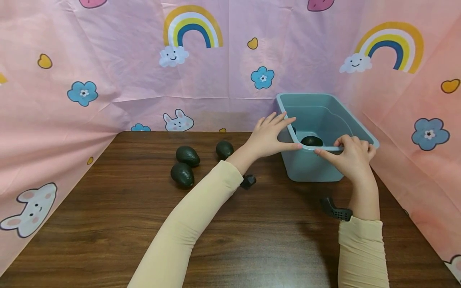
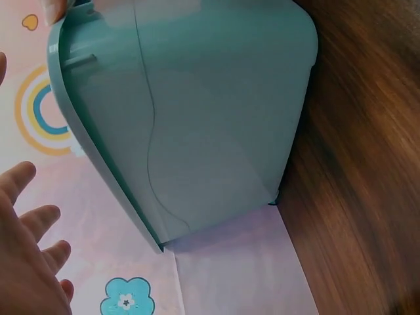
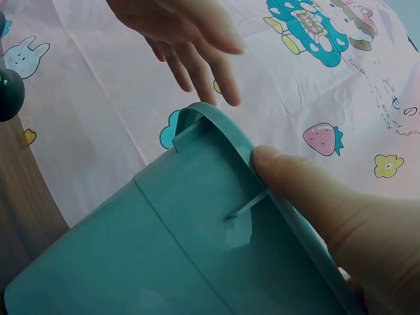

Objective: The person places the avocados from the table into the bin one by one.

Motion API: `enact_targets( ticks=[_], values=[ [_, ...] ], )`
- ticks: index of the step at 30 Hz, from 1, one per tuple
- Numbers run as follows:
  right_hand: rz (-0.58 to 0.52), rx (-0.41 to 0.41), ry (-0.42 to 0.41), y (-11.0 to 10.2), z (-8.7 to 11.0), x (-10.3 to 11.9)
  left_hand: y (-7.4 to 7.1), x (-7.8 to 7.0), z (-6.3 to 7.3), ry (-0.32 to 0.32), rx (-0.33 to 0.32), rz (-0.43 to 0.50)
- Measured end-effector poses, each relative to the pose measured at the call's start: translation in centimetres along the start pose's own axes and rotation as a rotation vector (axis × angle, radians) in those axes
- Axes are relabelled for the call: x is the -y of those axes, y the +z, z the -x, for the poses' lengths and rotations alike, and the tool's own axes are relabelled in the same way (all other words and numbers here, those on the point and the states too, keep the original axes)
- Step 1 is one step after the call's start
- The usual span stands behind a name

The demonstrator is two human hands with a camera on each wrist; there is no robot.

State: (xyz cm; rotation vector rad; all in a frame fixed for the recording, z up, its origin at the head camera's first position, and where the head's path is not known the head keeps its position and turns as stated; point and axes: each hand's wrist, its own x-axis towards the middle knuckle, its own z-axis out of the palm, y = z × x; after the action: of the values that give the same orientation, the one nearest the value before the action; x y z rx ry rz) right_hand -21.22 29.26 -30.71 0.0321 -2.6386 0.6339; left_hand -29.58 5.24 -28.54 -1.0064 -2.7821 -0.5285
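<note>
A teal plastic bin (image 1: 313, 166) stands at the back right of the table. My right hand (image 1: 354, 158) grips its front rim, thumb along the outer side and fingers curled over the edge. In the right wrist view, that thumb (image 3: 308, 197) lies against the rim. My left hand (image 1: 268, 136) is at the bin's front left corner, fingers straight and spread, holding nothing. A gap shows between its fingers (image 2: 39, 220) and the bin wall in the left wrist view. Inside the bin lies a dark green avocado (image 1: 311, 141), with part of another at the left wall.
Left of the bin, several avocados rest on the brown wooden table (image 1: 108, 208): two side by side, the nearer avocado (image 1: 182, 175) below the other, and a third avocado (image 1: 225, 150) near my left wrist. A patterned pink cloth (image 1: 223, 80) hangs behind and on both sides.
</note>
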Motion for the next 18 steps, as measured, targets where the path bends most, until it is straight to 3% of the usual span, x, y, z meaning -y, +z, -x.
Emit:
enact_targets(
  ticks=[10,18],
  values=[
    [-0.004,-0.013,-0.009,0.0,0.1,0.0,0.2,0.5,2.1,0.049,-0.048,0.106],
    [-0.012,-0.012,-0.007,-0.1,0.2,0.2,0.2,1.0,3.8,0.042,-0.076,0.15]
  ],
)
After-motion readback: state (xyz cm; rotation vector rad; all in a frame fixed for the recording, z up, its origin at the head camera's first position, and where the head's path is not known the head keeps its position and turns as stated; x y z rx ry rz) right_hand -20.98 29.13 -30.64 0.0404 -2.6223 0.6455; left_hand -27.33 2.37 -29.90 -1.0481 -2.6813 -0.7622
